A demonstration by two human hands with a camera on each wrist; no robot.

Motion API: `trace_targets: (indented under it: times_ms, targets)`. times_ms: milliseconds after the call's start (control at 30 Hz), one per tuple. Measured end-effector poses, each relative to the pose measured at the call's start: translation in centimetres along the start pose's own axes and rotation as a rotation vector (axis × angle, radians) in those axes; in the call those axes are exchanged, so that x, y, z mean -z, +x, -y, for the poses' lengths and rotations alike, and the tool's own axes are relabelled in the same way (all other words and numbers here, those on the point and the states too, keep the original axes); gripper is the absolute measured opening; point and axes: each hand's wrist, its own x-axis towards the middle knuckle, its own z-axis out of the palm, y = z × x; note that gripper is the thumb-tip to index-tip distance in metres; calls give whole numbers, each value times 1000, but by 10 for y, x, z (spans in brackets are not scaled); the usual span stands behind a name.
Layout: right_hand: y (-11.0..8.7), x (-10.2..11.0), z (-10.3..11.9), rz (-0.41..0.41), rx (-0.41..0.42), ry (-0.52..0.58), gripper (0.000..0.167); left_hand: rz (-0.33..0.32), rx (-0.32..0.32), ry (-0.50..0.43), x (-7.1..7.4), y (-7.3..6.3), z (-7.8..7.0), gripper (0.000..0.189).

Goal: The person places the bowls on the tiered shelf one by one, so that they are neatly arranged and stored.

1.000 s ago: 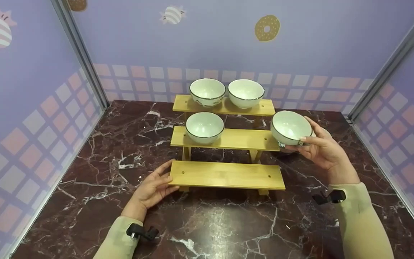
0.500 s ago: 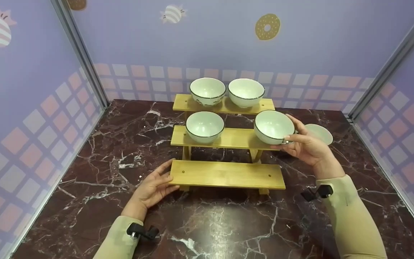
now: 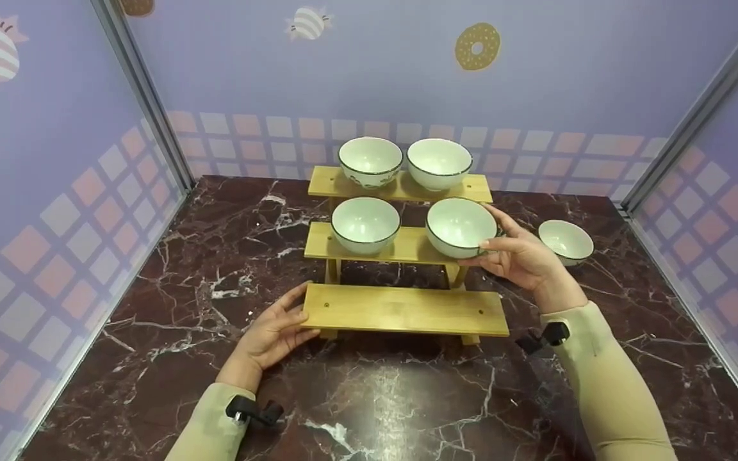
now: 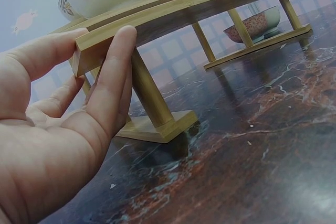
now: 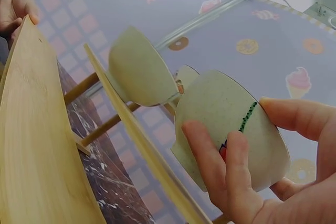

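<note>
My right hand [image 3: 526, 259] grips a white, dark-rimmed bowl [image 3: 461, 224], thumb at the rim and fingers along its side. This bowl is over the right part of the middle step of a three-tier wooden stand [image 3: 407, 310]. Green dots and a red patch show on its outside [image 5: 247, 150] in the right wrist view. Another bowl [image 3: 366, 224] sits on the left of that same step. My left hand [image 3: 276, 333] pinches the left end of the lowest step; in the left wrist view, the thumb lies at the board's edge [image 4: 81, 51] with fingers beneath.
Two more bowls, one at left [image 3: 370, 161] and one at right [image 3: 439, 163], stand on the top step. Right of the stand, a further bowl [image 3: 565, 242] rests on the dark marbled table [image 3: 369, 410]. Patterned purple walls [image 3: 375, 70] enclose the table.
My right hand has carried its bowl leftward, from beyond the middle step's right end to over that step. The bowl on the table has come into sight behind it. My left hand stays put.
</note>
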Motion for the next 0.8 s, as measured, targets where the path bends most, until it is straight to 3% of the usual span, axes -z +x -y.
trace_targets:
  times_ms: [333,800]
  targets:
    - [13,-10,-7,46,-9,28,88,15,6,-7,1,1,0,77]
    - [22,-10,-11,-23,-44,-26,88,-8,8,3,2,1,0,73]
